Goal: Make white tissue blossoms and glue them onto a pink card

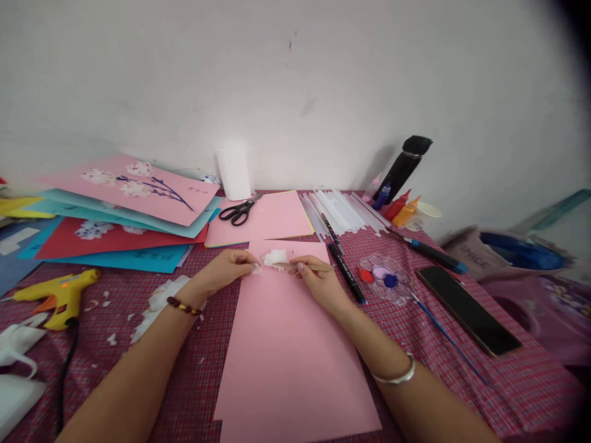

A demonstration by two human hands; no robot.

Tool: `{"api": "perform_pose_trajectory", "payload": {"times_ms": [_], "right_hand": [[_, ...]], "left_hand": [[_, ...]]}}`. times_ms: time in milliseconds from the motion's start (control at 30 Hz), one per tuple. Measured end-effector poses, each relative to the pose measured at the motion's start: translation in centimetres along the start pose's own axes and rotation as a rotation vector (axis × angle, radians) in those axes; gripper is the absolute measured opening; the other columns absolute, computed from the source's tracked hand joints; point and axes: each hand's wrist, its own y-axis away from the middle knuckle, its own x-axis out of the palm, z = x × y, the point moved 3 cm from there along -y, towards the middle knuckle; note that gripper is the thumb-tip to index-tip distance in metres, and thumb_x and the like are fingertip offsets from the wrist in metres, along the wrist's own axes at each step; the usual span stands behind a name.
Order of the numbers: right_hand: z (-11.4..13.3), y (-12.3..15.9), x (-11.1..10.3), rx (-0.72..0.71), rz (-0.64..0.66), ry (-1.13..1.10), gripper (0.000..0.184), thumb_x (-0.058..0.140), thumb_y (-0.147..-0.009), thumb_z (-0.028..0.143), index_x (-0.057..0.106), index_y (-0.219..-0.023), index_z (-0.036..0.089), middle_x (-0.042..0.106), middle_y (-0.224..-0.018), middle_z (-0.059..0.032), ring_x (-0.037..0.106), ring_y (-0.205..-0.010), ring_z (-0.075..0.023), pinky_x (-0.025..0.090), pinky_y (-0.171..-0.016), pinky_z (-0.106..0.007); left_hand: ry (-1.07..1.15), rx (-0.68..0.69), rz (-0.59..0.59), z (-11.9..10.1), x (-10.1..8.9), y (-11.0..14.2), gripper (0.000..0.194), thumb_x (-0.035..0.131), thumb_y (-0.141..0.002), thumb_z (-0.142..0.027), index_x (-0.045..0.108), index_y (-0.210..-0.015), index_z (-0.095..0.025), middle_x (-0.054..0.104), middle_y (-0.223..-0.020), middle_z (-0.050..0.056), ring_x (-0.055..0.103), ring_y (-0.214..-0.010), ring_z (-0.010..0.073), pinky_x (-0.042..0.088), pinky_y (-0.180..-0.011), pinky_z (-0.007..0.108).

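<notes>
A pink sheet of paper [295, 344] lies lengthwise in front of me. Near its far end sits a crumpled white paper tuft [275, 258]. At the sheet's left edge, my left hand [233, 266] pinches a small scrap of white paper [257, 269]. My right hand [318, 280] is closed around a thin tan stick [318, 267], whose tip reaches the tuft; I cannot tell whether it is a brush handle. Beside my left wrist is a pile of torn white paper [159, 301].
Left are a yellow glue gun [58, 295] and stacked flower pictures [133, 184]. Black scissors [240, 211] rest on more paper behind. To the right lie a black marker [346, 272], glue sticks [339, 209], a paint palette [385, 279], a paintbrush [443, 329] and a phone [468, 309].
</notes>
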Motion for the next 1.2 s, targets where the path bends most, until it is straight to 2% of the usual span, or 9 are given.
{"api": "perform_pose_trajectory", "payload": {"times_ms": [100, 233, 433, 533, 700, 967, 1200], "right_hand": [[-0.1, -0.1, 0.1, 0.008, -0.019, -0.005, 0.019, 0.053, -0.082, 0.032, 0.066, -0.086, 0.018, 0.068, -0.076, -0.0039, 0.061, -0.070, -0.0157, 0.048, -0.066, -0.029], [-0.2, -0.2, 0.1, 0.023, -0.018, -0.001, 0.018, 0.054, -0.082, 0.032, 0.066, -0.085, 0.019, 0.068, -0.074, -0.0033, 0.061, -0.069, -0.0160, 0.048, -0.066, -0.029], [0.4, 0.4, -0.4, -0.007, -0.054, -0.046, 0.020, 0.052, -0.083, 0.035, 0.065, -0.083, 0.018, 0.066, -0.069, -0.0027, 0.059, -0.065, -0.0150, 0.048, -0.064, -0.028], [0.7, 0.7, -0.4, -0.022, -0.054, -0.064, 0.022, 0.051, -0.085, 0.036, 0.064, -0.082, 0.018, 0.064, -0.067, -0.0022, 0.059, -0.065, -0.0147, 0.048, -0.065, -0.028], [0.3, 1.1, 0.5, -0.013, 0.045, 0.002, 0.021, 0.050, -0.086, 0.035, 0.063, -0.085, 0.018, 0.066, -0.074, -0.0025, 0.061, -0.071, -0.0149, 0.047, -0.069, -0.028], [0.1, 1.4, 1.0, -0.149, 0.137, 0.212, 0.020, 0.048, -0.088, 0.029, 0.064, -0.095, 0.020, 0.066, -0.083, -0.0029, 0.061, -0.079, -0.0151, 0.046, -0.073, -0.027], [0.7, 1.7, 1.0, -0.158, 0.123, 0.246, 0.017, 0.048, -0.087, 0.025, 0.063, -0.093, 0.020, 0.067, -0.084, -0.0031, 0.062, -0.079, -0.0152, 0.047, -0.073, -0.027]], "left_hand": [[-0.142, 0.050, 0.007, -0.6, 0.6, -0.2, 0.019, 0.055, -0.070, -0.026, 0.069, -0.080, -0.018, 0.067, -0.081, 0.002, 0.058, -0.075, 0.0153, 0.043, -0.069, 0.025], [-0.151, 0.055, -0.062, -0.6, 1.9, -1.0, 0.023, 0.054, -0.067, -0.021, 0.065, -0.087, -0.016, 0.063, -0.072, 0.000, 0.056, -0.064, 0.0135, 0.041, -0.059, 0.023], [-0.162, 0.069, -0.185, 0.4, 3.0, -1.9, 0.016, 0.057, -0.065, -0.020, 0.058, -0.081, -0.018, 0.053, -0.063, -0.003, 0.048, -0.056, 0.0108, 0.034, -0.051, 0.021], [-0.154, 0.073, -0.196, 0.5, 3.0, -1.9, 0.015, 0.058, -0.066, -0.021, 0.058, -0.081, -0.018, 0.053, -0.064, -0.003, 0.048, -0.056, 0.0107, 0.035, -0.051, 0.021], [-0.114, 0.095, -0.212, 0.3, 3.0, -2.1, 0.013, 0.058, -0.065, -0.020, 0.058, -0.078, -0.017, 0.055, -0.064, -0.003, 0.049, -0.057, 0.0106, 0.036, -0.052, 0.021], [-0.064, 0.106, -0.254, 0.9, 3.1, -2.7, 0.016, 0.058, -0.064, -0.017, 0.058, -0.080, -0.015, 0.059, -0.069, -0.001, 0.054, -0.063, 0.0116, 0.039, -0.057, 0.022], [0.060, 0.127, -0.171, 0.1, 3.0, -2.3, 0.015, 0.058, -0.064, -0.015, 0.057, -0.079, -0.014, 0.057, -0.068, -0.003, 0.052, -0.062, 0.0094, 0.039, -0.059, 0.021]]}}
